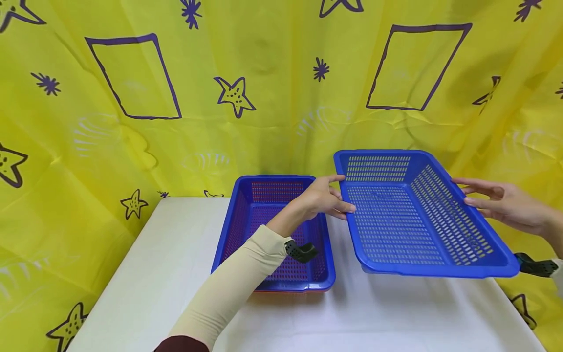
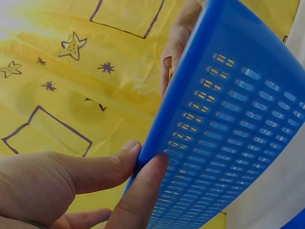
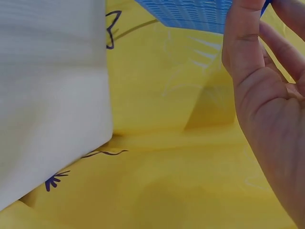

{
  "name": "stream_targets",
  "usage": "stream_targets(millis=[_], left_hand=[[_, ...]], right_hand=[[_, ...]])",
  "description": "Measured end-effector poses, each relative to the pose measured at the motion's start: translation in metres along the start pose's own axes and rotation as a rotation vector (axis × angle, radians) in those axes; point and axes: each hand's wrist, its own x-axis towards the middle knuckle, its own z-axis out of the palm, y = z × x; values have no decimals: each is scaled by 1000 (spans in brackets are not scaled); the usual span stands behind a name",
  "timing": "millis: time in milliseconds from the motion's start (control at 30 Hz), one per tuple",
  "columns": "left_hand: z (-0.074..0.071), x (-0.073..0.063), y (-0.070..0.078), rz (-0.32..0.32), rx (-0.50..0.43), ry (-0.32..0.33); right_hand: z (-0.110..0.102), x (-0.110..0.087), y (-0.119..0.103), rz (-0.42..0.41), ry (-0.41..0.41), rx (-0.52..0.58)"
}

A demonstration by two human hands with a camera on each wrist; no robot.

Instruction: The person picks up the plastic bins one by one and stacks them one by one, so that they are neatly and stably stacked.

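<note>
A blue plastic basket (image 1: 396,225) with slotted walls is held up, tilted, above the right part of the table. My left hand (image 1: 323,198) pinches its left rim between thumb and fingers, which the left wrist view shows close up around the blue rim (image 2: 157,129). On the opposite side my right hand (image 1: 512,205) grips the right rim; in the right wrist view this hand (image 3: 267,90) partly covers the basket's corner (image 3: 190,14). Below my left forearm stands another blue basket (image 1: 272,286), nested on a reddish one whose edge (image 1: 290,292) peeks out underneath.
The baskets are over a white table (image 1: 176,259). Directly behind it hangs a yellow curtain (image 1: 264,132) with purple stars and frames, which also runs down both sides. My left forearm crosses over the standing basket stack.
</note>
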Motion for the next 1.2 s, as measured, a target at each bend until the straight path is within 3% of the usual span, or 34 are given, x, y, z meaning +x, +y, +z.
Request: stream_targets(millis=[333,633,1200], left_hand=[[-2,-4,7,7,-1,-11],[-10,-12,13,18,9,3],[-52,-45,24,64,64,-12]], right_hand=[[-3,-1,-6,3,-12,63],[4,5,-16,36,40,-28],[28,30,-61,89,26,-144]])
